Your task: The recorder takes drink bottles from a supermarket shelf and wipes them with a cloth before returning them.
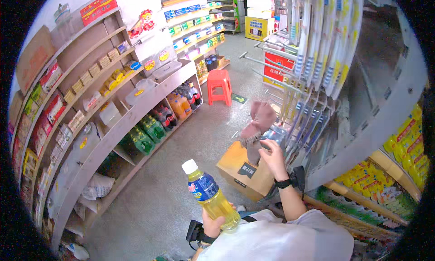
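In my left hand point(212, 222) I hold a clear plastic bottle point(216, 205), its fingers wrapped round the lower part. The bottle leans to the upper left; it has a white cap, a blue label and yellow liquid inside. My right hand point(273, 158) is raised at the end of the display rack, its fingers bent and the thumb and index finger apart. Close to its fingertips hang brownish-pink cloth items point(259, 120), perhaps socks; whether the fingers touch them I cannot tell. Below this hand stands a brown cardboard box point(247, 170).
Long packets hang on the metal rack point(324, 43) at the right, its prongs reaching into the aisle. A red plastic stool point(219, 86) stands farther along the floor. Curved shelves point(86, 86) line the left, with green-tinted bottles point(147, 130) low down. Yellow packets point(410, 141) fill shelves at right.
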`<state>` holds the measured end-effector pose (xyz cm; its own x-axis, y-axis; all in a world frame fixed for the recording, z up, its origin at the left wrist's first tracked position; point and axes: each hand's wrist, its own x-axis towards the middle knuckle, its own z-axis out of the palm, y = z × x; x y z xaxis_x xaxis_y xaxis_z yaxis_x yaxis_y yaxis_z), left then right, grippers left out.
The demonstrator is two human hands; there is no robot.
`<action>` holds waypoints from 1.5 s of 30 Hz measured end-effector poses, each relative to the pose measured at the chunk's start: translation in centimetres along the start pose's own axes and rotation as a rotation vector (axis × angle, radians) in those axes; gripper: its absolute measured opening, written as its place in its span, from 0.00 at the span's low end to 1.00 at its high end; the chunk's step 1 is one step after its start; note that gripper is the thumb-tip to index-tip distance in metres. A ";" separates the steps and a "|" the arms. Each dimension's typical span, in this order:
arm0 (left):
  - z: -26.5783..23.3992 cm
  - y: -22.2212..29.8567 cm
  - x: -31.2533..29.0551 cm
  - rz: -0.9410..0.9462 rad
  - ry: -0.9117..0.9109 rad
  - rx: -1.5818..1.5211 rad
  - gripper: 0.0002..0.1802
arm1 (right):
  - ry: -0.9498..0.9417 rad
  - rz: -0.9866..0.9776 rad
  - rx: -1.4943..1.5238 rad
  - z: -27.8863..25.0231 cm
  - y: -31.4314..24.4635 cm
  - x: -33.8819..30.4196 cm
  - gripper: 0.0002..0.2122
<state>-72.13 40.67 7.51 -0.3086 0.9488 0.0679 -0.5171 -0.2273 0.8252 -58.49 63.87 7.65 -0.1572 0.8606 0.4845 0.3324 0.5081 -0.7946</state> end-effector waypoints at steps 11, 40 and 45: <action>-3.4 -1.4 5.3 -0.138 -0.083 0.021 0.36 | 0.080 0.197 -0.094 2.8 4.3 3.3 0.18; -7.0 4.7 15.4 -0.257 -0.406 0.165 0.31 | -0.083 0.212 1.176 8.4 -10.8 3.2 0.11; -7.7 4.9 15.0 -0.281 -0.393 0.129 0.33 | -0.176 -0.072 0.513 10.8 -12.5 1.5 0.08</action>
<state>-85.46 52.14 8.23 0.1656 0.9860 0.0183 -0.4266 0.0549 0.9028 -72.88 59.21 14.34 -0.3309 0.7935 0.5107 -0.1746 0.4803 -0.8595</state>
